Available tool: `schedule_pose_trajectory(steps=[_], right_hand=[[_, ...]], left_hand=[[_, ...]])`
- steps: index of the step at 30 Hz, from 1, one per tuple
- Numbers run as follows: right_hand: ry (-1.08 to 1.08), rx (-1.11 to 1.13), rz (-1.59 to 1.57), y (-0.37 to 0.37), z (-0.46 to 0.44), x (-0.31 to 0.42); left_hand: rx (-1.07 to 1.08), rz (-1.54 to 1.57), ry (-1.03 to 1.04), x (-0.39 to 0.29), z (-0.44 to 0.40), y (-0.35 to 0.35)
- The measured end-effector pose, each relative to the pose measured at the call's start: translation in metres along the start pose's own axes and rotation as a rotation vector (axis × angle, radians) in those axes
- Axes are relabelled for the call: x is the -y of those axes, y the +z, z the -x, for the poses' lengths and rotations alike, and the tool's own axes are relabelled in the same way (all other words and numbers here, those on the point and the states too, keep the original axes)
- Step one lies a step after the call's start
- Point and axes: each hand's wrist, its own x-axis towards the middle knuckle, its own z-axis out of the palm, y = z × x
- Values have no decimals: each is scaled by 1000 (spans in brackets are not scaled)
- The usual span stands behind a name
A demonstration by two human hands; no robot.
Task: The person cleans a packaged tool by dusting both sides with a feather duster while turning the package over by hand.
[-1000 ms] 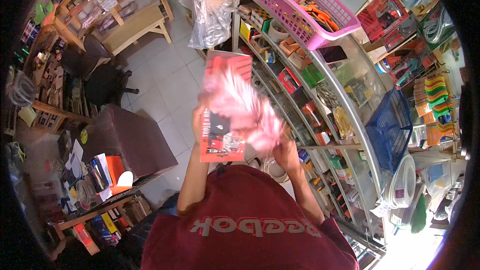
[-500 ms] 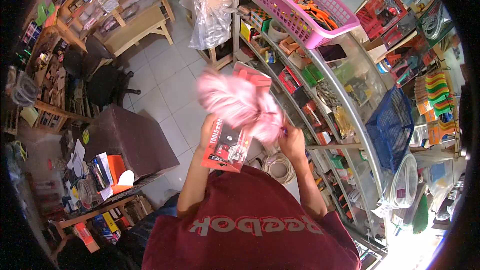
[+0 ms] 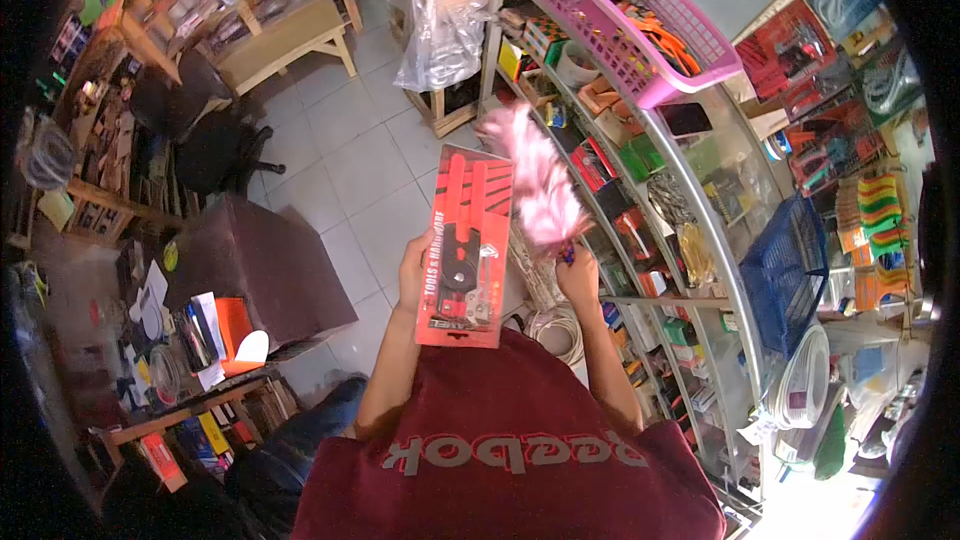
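My left hand (image 3: pixel 412 268) grips the left edge of a red blister pack (image 3: pixel 463 250) lettered "TOOLS & HARDWARE". Inside the pack lies a hand tool with two red handles and a dark head; its exact kind is unclear. The pack stands in front of my chest, its front facing me. My right hand (image 3: pixel 580 276) is closed round the handle of a pink fluffy duster (image 3: pixel 538 175). The duster's fibres are blurred and lie to the right of the pack, apart from its face.
On the right, a glass display counter (image 3: pixel 690 172) holds many boxed goods. A pink basket (image 3: pixel 640 90) and a blue mesh basket (image 3: pixel 785 270) sit along it. Coiled white cable (image 3: pixel 556 333) lies low beside my right arm. Left are a dark brown box (image 3: pixel 260 270) and an office chair (image 3: pixel 215 145).
The duster has swung from across the front of the pack to its right side, uncovering the tool. The pack has shifted slightly right and now stands straighter.
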Motion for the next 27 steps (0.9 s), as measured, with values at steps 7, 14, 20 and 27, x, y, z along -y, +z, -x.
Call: schedule_pose_trajectory(steps=[7, 14, 20, 27], right_hand=[[-227, 106, -385, 17, 13, 50], [-288, 667, -190, 38, 63, 79], [-96, 393, -398, 39, 57, 103], [-62, 284, -559, 48, 20, 239]], left_hand=[[-192, 146, 154, -15, 4, -50], [129, 449, 323, -84, 8, -104], [207, 399, 393, -145, 12, -83], [246, 449, 369, -133, -13, -74]])
